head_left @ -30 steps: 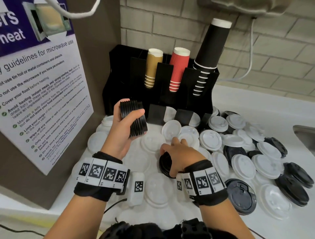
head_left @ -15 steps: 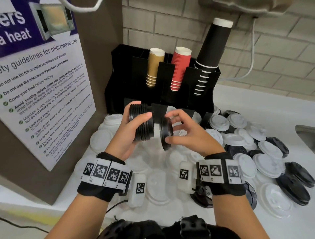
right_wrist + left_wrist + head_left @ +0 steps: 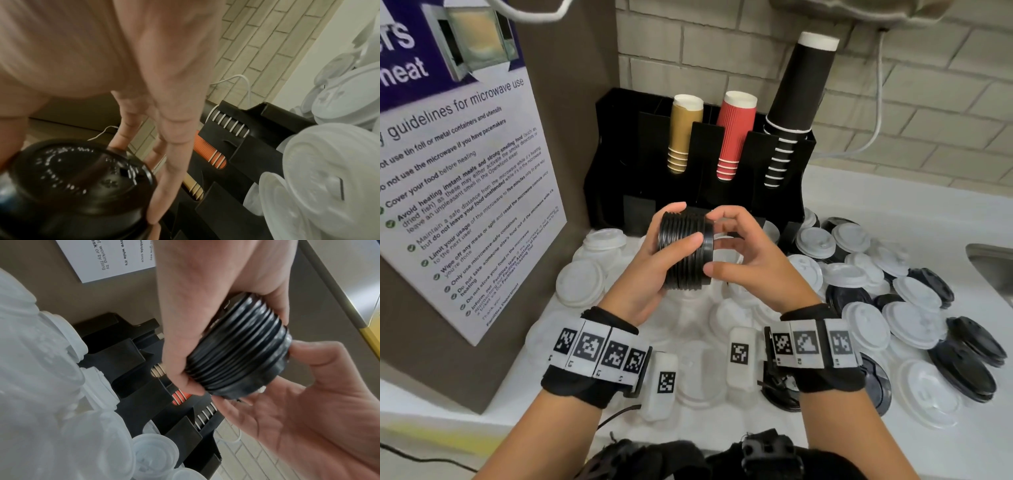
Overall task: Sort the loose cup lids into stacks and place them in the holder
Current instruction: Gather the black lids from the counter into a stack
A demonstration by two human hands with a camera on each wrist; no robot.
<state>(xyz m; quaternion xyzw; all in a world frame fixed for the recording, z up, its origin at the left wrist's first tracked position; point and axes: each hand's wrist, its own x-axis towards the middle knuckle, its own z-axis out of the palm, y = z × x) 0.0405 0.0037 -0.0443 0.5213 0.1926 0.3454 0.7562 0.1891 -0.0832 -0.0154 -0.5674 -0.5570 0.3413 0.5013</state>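
Observation:
A stack of black lids (image 3: 685, 253) lies sideways in the air in front of the black holder (image 3: 619, 144). My left hand (image 3: 681, 224) grips the stack, thumb on the near side and fingers over the top. My right hand (image 3: 714, 243) pinches the end black lid (image 3: 82, 175) by its rim against the right end of the stack. The left wrist view shows the ribbed stack (image 3: 236, 356) held between both hands. Loose white lids (image 3: 866, 325) and black lids (image 3: 965, 363) cover the counter below and to the right.
The holder carries gold cups (image 3: 685, 133), red cups (image 3: 734, 133) and tall black cups (image 3: 801, 96). A brown panel with a microwave poster (image 3: 465, 188) stands at the left. A sink edge (image 3: 993, 267) shows at the far right. A brick wall lies behind.
My right hand picked a black lid off the counter, lifted it and brought it onto the right end of the stack. The left hand shifted the stack slightly right.

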